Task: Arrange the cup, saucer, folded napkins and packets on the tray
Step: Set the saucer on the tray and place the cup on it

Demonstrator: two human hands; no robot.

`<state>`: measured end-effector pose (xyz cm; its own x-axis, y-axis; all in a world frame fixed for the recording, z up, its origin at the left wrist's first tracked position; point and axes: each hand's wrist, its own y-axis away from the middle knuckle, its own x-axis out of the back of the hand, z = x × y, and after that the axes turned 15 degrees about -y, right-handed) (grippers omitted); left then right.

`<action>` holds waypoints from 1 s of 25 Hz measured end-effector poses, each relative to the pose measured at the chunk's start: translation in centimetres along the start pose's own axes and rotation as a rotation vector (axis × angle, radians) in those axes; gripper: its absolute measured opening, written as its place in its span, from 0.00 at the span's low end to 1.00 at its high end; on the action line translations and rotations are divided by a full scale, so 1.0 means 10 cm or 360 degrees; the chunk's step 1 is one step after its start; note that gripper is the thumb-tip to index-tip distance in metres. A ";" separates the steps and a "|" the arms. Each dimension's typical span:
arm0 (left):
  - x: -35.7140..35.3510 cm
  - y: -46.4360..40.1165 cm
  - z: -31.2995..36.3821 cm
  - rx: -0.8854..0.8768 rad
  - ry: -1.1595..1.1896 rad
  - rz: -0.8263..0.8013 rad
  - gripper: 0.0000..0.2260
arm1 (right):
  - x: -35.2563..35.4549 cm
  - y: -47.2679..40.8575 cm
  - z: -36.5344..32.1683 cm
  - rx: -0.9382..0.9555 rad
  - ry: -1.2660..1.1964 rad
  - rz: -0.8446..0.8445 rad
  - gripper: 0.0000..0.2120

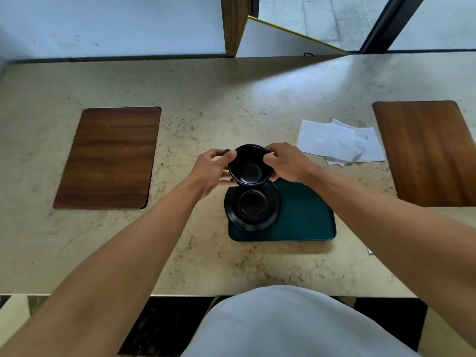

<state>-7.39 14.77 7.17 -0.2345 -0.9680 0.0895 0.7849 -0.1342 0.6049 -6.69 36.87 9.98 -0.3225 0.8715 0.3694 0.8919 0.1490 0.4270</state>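
A black cup (250, 166) is held in the air above the far edge of a black saucer (252, 206). My left hand (215, 170) grips the cup's left side and my right hand (286, 162) grips its right side. The saucer lies on the left part of a dark green tray (306, 217) and overhangs the tray's left edge. White napkins (340, 143) lie loosely on the stone table to the right, beyond the tray. No packets are visible.
A beige stone table (206, 112) carries two inlaid wooden panels, one at the left (108, 158) and one at the right (427, 153). A wall and a window frame stand behind the table's far edge. My lap is below the near edge.
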 end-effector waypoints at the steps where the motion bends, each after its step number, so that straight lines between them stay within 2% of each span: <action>1: -0.01 0.05 -0.03 -0.0009 0.0023 0.0023 0.16 | -0.02 0.04 0.02 -0.0012 -0.0041 0.0034 0.11; 5: -0.05 0.22 -0.17 -0.0034 0.0170 0.0100 0.15 | -0.15 0.16 0.15 -0.0185 -0.0542 0.0126 0.17; 7: -0.10 0.28 -0.23 -0.0013 0.0166 0.0120 0.14 | -0.22 0.23 0.21 -0.0305 -0.0821 0.0089 0.17; 9: -0.17 0.32 -0.30 0.0016 0.0146 0.0133 0.13 | -0.28 0.31 0.27 -0.0348 -0.0910 0.0065 0.16; 16: -0.25 0.39 -0.47 0.0110 0.0043 0.0087 0.16 | -0.41 0.37 0.45 -0.0377 -0.0783 0.0246 0.17; 25: -0.18 0.37 -0.65 0.0116 -0.0100 0.0100 0.12 | -0.52 0.38 0.60 -0.0339 -0.0527 0.0243 0.22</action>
<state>-0.33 14.61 4.15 -0.2233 -0.9585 0.1771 0.7560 -0.0556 0.6523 0.28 35.71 4.70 -0.0413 0.9843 0.1716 0.8248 -0.0634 0.5619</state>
